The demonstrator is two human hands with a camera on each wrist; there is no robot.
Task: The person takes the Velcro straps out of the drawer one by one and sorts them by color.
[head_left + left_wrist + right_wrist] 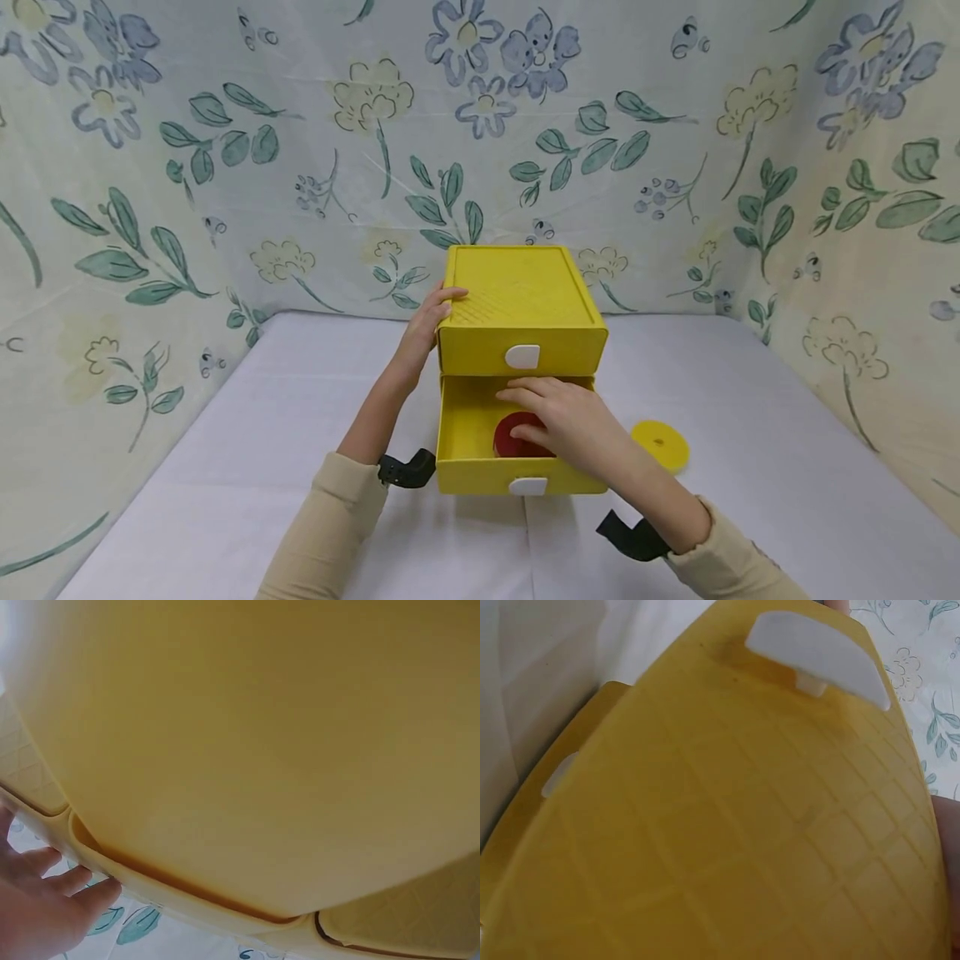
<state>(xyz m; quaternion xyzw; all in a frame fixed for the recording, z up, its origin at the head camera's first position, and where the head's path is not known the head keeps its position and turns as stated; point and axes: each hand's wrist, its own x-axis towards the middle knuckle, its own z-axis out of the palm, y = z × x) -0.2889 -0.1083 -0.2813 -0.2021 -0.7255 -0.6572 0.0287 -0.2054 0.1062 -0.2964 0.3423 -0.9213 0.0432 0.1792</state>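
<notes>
A yellow two-drawer box (517, 287) stands on the table with its lower drawer (480, 476) pulled out. My left hand (425, 333) rests against the box's left side, one finger lying over the top edge. In the left wrist view its fingers (96, 896) touch the frame edge. My right hand (566, 417) reaches into the lower drawer, fingers extended above a red disc (504, 440) and the thumb overlapping it. Part of the disc is hidden by this hand. The upper drawer (480, 352) is closed, and a white handle (817, 652) shows close up in the right wrist view.
A yellow disc (663, 447) lies on the table right of the box, partly behind the right forearm. White cloth (337, 350) covers the table. A flowered curtain (300, 150) hangs behind and at both sides. Black straps (408, 469) sit at both wrists.
</notes>
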